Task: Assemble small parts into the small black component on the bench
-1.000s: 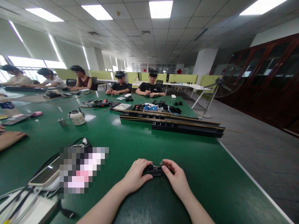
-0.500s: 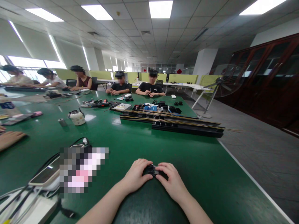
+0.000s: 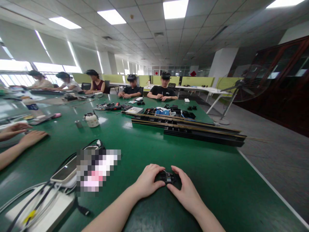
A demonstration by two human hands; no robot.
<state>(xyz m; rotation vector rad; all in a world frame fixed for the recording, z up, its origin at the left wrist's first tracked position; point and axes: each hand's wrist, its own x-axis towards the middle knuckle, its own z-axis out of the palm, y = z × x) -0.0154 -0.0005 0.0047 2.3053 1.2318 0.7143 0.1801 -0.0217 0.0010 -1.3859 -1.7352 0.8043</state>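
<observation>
at the lower centre of the frame, the bare left hand (image 3: 150,181) holds a small black part with a silvery patch (image 3: 169,177); the bare right hand (image 3: 185,187) curves wide around its right side, whether touching i cannot tell.

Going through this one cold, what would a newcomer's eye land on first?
Probably the person's left hand and right hand, low in the middle, curled around a small black part on the green table. Next come the long black bars with thin brass-coloured rods, beyond the hands toward the right. The pixelated patch at left, beside cables, also stands out.
</observation>
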